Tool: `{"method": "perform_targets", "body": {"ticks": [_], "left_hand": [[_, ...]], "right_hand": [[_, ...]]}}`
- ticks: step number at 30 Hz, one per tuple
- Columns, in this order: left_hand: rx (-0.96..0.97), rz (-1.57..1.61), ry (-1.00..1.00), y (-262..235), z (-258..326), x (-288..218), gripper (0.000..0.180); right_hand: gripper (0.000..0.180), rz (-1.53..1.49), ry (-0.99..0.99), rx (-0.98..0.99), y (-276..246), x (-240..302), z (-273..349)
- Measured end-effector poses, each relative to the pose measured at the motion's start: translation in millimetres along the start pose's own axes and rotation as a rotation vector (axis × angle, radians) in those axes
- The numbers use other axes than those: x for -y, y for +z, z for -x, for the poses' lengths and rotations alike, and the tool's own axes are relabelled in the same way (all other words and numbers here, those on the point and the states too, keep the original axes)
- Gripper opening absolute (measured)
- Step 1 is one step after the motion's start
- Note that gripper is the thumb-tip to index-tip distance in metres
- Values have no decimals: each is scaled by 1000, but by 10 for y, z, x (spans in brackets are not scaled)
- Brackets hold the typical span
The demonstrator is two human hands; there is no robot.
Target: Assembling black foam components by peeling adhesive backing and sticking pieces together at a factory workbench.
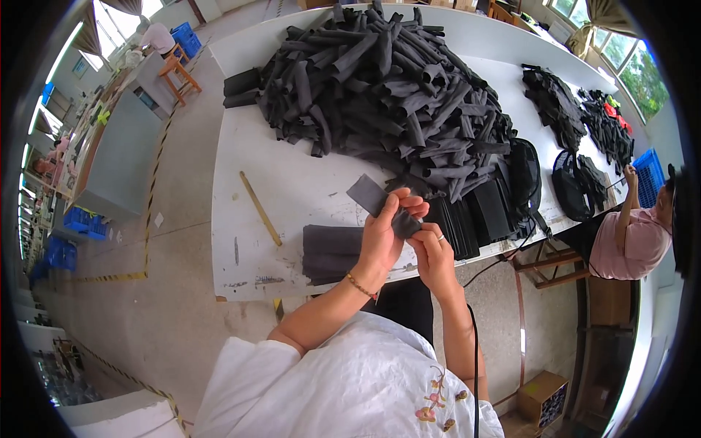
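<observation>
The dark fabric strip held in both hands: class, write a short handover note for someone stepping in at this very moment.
Left hand: grips the dark fabric strip at its near end, thumb on top.
Right hand: pinches the same end from below; a ring shows on one finger.
Where things are: a big heap of rolled dark pieces lies at the far side of the white table; a flat stack of dark pieces sits by the near edge, a wooden stick to its left.
Done: the flat stack.
Left: the heap, judging by its size.

White table with a heap of dark fabric pieces, flat stack, wooden stick.
</observation>
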State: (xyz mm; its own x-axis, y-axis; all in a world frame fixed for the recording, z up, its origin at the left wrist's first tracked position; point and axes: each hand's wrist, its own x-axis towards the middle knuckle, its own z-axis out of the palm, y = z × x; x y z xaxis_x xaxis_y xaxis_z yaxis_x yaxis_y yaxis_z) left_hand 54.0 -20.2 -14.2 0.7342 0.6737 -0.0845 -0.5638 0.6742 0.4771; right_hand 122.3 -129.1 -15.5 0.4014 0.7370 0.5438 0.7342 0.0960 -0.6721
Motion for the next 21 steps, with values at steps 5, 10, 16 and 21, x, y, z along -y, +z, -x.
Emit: {"method": "perform_targets", "body": {"ticks": [5,10,16,21], "left_hand": [[14,10,8,-42,-7,20,30],[-111,-32,-14,48,-44,-125,30],[-181,-329,174,-407,-130,-493,20],[56,-340,251,-263,9,-609,20]], "right_hand": [[11,-1,0,10,0,-9,-18],[15,-8,15,0,0,-21,-30],[15,102,-16,11,-49,-59,47],[18,50,29,-134,-61,45,85]]}}
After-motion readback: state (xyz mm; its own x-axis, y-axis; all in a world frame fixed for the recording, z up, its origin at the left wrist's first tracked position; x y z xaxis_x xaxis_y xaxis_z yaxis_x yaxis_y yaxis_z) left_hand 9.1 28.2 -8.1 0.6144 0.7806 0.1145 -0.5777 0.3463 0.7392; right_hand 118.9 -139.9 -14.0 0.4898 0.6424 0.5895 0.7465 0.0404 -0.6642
